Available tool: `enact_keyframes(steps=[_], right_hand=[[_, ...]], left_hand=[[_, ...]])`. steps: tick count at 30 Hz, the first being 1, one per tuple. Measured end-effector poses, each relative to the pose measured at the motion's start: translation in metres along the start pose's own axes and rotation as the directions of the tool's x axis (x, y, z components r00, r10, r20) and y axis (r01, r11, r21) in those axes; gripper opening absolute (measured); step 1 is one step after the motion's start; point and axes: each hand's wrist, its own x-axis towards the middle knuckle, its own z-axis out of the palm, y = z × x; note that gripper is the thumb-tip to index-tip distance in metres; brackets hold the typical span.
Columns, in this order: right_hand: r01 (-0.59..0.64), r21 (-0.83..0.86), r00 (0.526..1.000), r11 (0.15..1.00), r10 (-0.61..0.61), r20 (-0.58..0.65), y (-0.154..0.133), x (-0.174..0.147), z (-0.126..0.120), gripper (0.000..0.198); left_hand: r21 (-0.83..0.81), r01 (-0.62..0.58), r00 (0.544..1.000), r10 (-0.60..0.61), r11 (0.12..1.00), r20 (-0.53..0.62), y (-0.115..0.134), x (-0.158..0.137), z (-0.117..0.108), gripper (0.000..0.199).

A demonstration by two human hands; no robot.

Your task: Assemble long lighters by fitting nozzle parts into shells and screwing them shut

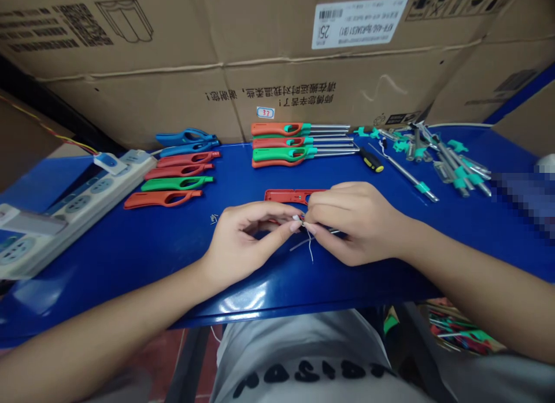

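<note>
Blue tabletop (130,247) fills my view, and at its middle my left hand (243,241) and right hand (355,221) meet fingertip to fingertip. Both are pinched nearly closed on a tiny white-tipped part with thin wires (309,244) trailing down from it; I cannot tell what the part is. Just behind my fingers lies an open red lighter shell (286,195), its right end hidden by the right hand. I judge the step goes best with my wrists braced on the table, the wires kept slack and untangled.

Far left sit six empty handle shells (177,174) in blue, red, green and orange, beside a white power strip (78,200). Far centre are four assembled long lighters (299,144); right of them a screwdriver (372,160) and a loose heap of metal tubes with teal fittings (442,157). Cardboard boxes (277,62) wall off the back
</note>
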Motion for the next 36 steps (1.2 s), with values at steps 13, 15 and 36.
enact_keyframes(steps=[13, 15, 36], right_hand=[[0.023, -0.036, 1.0, 0.999, -0.023, -0.01, 0.001, -0.001, -0.002, 0.021], [0.032, -0.05, 0.999, 0.998, -0.032, 0.002, 0.001, -0.002, -0.003, 0.023], [-0.188, 0.2, 0.982, 0.962, 0.181, 0.051, 0.015, -0.003, -0.006, 0.024]], left_hand=[[0.156, -0.13, 0.991, 0.134, 0.979, -0.015, -0.002, -0.001, -0.002, 0.01], [0.181, -0.15, 0.988, 0.153, 0.972, -0.002, -0.002, -0.001, -0.003, 0.01], [0.182, -0.173, 0.985, 0.168, 0.968, 0.042, -0.001, 0.004, -0.006, 0.006]])
